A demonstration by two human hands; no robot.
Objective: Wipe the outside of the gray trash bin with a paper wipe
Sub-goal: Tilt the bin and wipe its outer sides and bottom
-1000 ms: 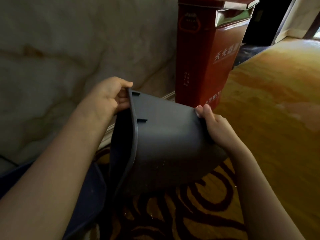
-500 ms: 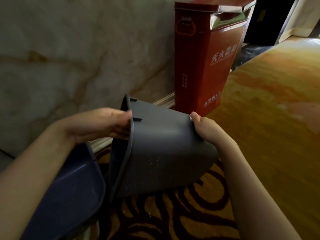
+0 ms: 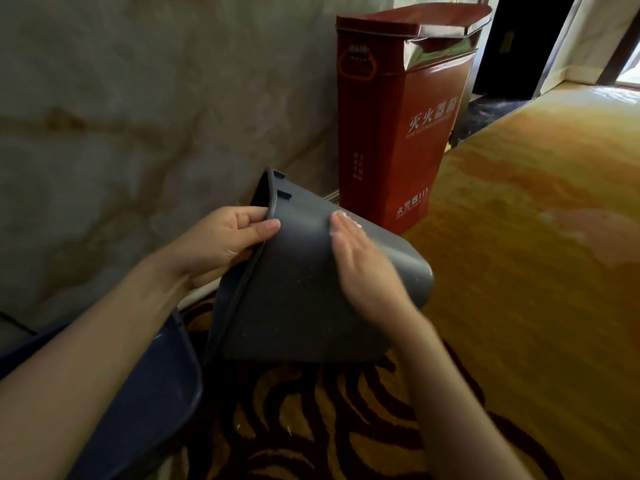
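Observation:
The gray trash bin is tipped on its side above the carpet, its open mouth facing left. My left hand grips the bin's rim, thumb on the outside and fingers inside. My right hand lies flat on the bin's upper outer wall, fingers stretched toward the rim. A small bit of white paper wipe shows at its fingertips; the rest of the wipe is hidden under the palm.
A red fire-extinguisher box stands against the marble wall just behind the bin. A dark blue container sits at lower left under my left arm. Patterned yellow and brown carpet spreads to the right.
My right hand has slid from the bin's far bottom edge up onto its top wall, toward the rim. My left hand has shifted its hold on the rim, and the bin sits lower.

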